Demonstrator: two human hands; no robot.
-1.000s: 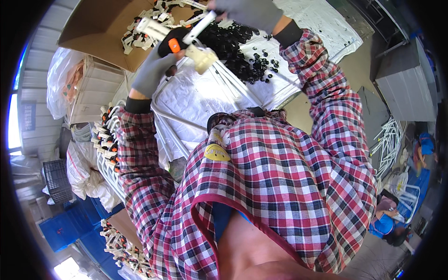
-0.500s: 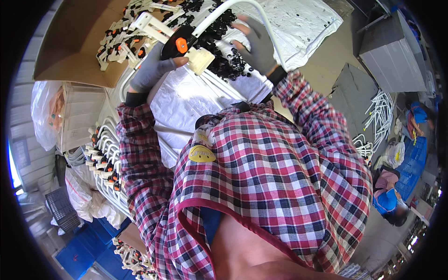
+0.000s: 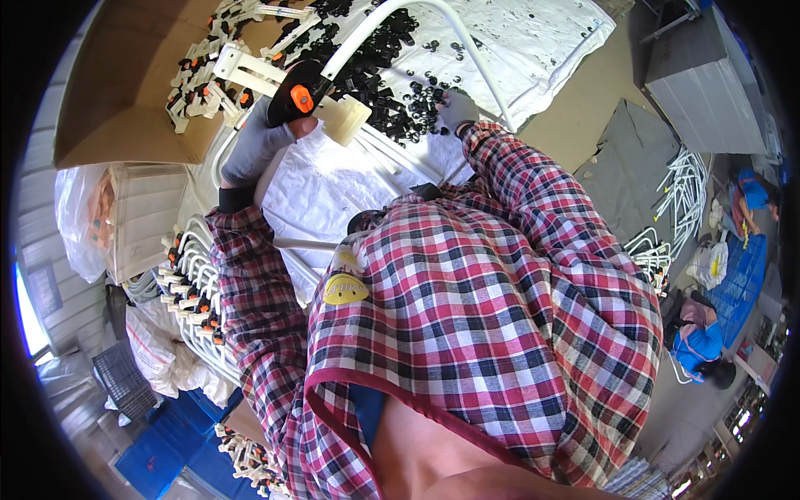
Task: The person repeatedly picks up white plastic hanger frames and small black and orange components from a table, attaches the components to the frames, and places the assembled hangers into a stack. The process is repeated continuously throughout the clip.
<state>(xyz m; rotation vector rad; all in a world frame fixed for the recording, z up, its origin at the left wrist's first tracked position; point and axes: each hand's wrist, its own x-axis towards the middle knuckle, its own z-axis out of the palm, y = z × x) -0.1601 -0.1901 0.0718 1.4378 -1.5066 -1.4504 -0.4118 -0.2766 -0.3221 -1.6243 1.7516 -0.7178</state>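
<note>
My left hand (image 3: 257,150), in a grey glove, is closed around a black and cream plastic clamp fitting (image 3: 302,98) with an orange button. A white bent tube (image 3: 433,10) runs out of this fitting and arcs over to the right. A cream slotted bar (image 3: 250,70) sticks out on its other side. My right hand (image 3: 457,110), gloved too, is down at the edge of a scatter of small black ring-like parts (image 3: 423,102). Its fingertips are hidden, so what they hold cannot be seen. Chunkier black plastic parts (image 3: 367,83) lie heaped between the hands.
A white sheet (image 3: 542,50) covers the work surface. At the far left, an open cardboard box (image 3: 125,92) stands beside many cream fittings (image 3: 196,92). Assembled white tubes (image 3: 196,308) are stacked left of me. Two other people (image 3: 704,342) work at the far right.
My right hand has come down from under the tube's arc to the small black rings. My left hand has shifted slightly left and down with the fitting and tube.
</note>
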